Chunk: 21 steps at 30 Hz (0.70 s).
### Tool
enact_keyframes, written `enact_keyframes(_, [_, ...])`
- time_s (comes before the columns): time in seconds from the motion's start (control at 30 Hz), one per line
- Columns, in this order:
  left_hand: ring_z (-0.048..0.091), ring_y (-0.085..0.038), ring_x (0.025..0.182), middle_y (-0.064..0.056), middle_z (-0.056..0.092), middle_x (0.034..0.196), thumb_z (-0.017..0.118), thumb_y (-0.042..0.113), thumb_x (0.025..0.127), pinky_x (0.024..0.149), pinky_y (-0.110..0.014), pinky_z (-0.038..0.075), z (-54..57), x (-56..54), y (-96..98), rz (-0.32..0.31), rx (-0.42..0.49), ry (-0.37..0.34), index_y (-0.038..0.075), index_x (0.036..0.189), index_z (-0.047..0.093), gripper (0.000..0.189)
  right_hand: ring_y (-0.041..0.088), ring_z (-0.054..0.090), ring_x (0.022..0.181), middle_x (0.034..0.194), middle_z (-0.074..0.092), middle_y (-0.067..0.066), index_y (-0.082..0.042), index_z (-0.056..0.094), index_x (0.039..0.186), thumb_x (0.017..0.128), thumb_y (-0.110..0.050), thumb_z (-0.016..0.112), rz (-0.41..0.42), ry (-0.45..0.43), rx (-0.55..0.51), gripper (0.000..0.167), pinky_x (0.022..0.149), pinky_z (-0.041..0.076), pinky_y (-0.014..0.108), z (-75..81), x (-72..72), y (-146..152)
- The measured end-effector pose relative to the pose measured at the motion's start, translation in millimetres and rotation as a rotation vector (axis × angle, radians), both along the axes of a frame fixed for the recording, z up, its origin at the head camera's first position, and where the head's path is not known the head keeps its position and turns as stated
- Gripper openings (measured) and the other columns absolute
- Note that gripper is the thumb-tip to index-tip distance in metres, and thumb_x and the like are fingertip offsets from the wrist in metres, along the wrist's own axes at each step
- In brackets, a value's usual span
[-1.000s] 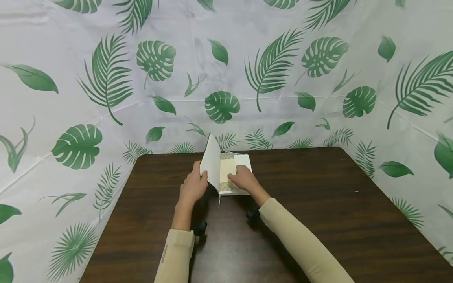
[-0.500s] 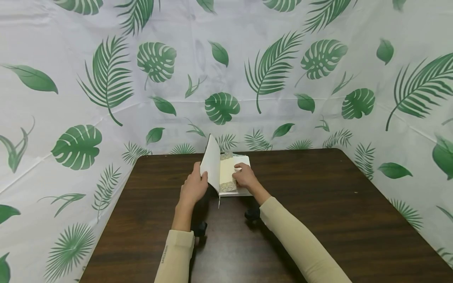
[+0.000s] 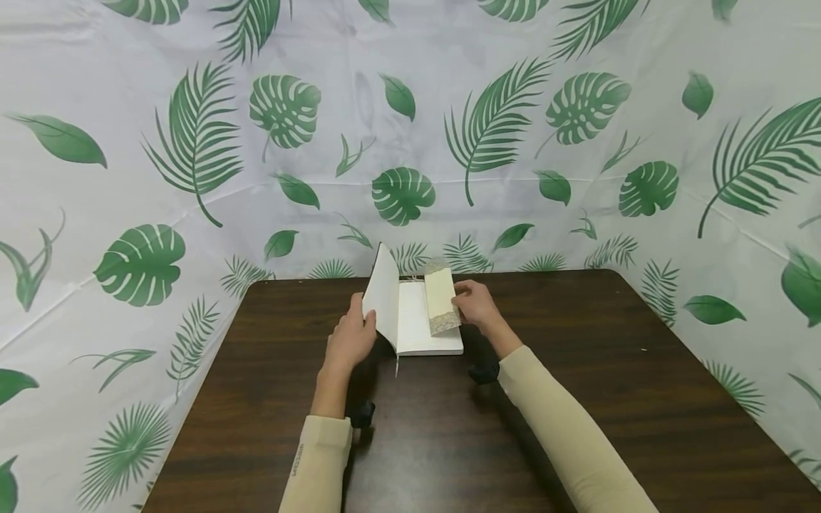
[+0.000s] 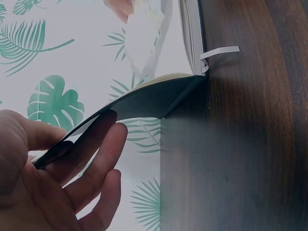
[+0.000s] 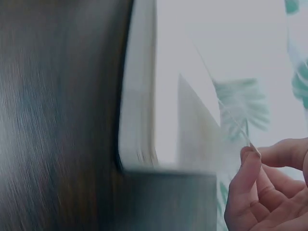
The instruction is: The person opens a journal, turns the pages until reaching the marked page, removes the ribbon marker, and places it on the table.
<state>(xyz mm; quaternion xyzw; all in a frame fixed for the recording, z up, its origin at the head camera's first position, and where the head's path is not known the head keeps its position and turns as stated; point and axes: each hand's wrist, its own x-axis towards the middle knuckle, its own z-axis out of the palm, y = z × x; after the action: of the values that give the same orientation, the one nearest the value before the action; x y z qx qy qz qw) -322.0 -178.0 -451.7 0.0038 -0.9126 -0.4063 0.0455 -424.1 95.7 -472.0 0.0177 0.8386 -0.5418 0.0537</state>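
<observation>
An open notebook [image 3: 431, 346] with a dark cover and white pages lies near the table's far edge. My left hand [image 3: 349, 340] pinches its raised front cover [image 4: 144, 98], thumb on the inner side and fingers behind. White pages [image 3: 383, 296] stand up with that cover. Above the right-hand page, my right hand [image 3: 476, 305] holds a cream strip [image 3: 439, 288] with lacy, speckled ends by its right edge. Thumb and finger [image 5: 250, 163] pinch the thin edge in the right wrist view. The strip is tilted, its left side over the page.
A white ribbon [image 4: 224, 50] trails from the notebook's spine onto the dark wooden table [image 3: 577, 385]. Behind the table hangs a white cloth [image 3: 346, 71] printed with green leaves. Dark wrist devices [image 3: 484, 372] sit below both forearms.
My right hand has taken hold of the cream strip and lifted it off the page, moving right and uncovering white paper. The left hand and the raised cover have stayed put.
</observation>
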Motion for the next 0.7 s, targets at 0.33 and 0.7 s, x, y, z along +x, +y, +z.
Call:
enact_keyframes(0.33, [0.070,-0.047,0.119,-0.021,0.071,0.137,0.044,0.033,0.114,0.094,-0.069,0.048,-1.0,0.2,0.0,-0.007,0.001,0.002,0.017,0.159,0.037,0.048,0.015,0.059,0.078,0.129,0.065,0.022,0.001,0.054,0.153,0.106,-0.012,0.055,-0.061,-0.023,0.007,0.049,0.072,0.052,0.034,-3.6,-3.2,48])
enact_keyframes(0.7, [0.070,-0.047,0.119,-0.021,0.070,0.137,0.043,0.034,0.114,0.095,-0.069,0.048,-1.3,-1.6,-0.5,-0.004,0.007,-0.006,0.017,0.160,0.035,0.049,0.011,0.045,0.060,0.147,0.057,0.026,0.002,0.052,0.155,0.108,-0.013,0.052,-0.077,-0.082,0.063,0.049,0.066,0.049,0.031,-16.3,-9.7,78])
